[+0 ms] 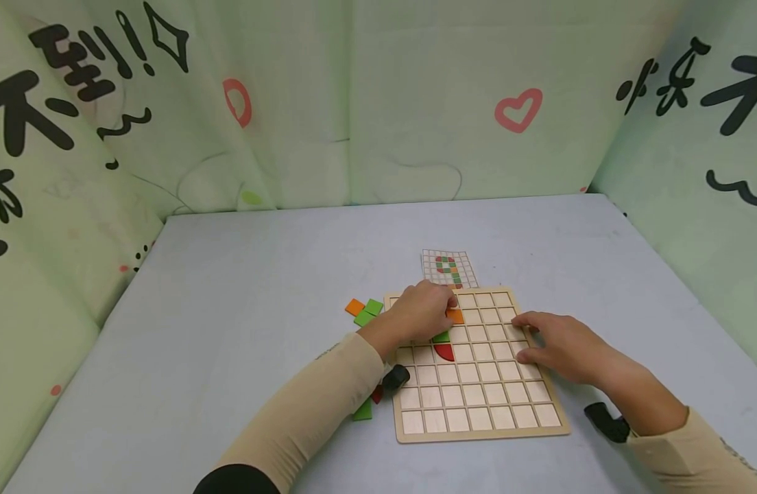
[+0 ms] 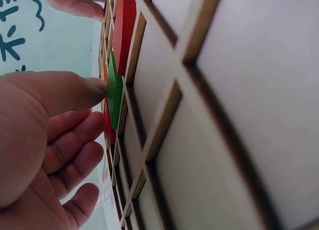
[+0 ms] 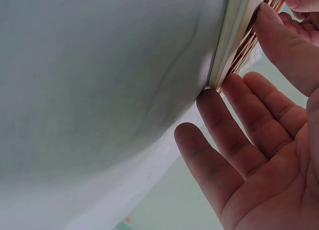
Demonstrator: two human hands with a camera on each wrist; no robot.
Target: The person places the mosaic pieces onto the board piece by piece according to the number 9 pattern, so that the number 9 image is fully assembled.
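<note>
A wooden grid board (image 1: 477,435) lies on the table. My left hand (image 1: 420,310) is over its upper left part, thumb and fingertips close around an orange square tile (image 1: 455,316). In the left wrist view, the thumb (image 2: 75,90) reaches down beside a green tile (image 2: 115,93); a red piece shows behind it. Whether the fingers pinch a tile is hidden. A red quarter-circle piece (image 1: 444,352) sits in a cell just below the green one. My right hand (image 1: 566,346) touches the board's right edge, thumb and fingers fairly straight.
A pattern card (image 1: 469,269) lies behind the board. Left of the board are an orange tile (image 1: 355,307) and green tiles (image 1: 374,307). More green (image 1: 363,410) and red (image 1: 376,394) pieces show beside the left sleeve. Printed curtains surround the table.
</note>
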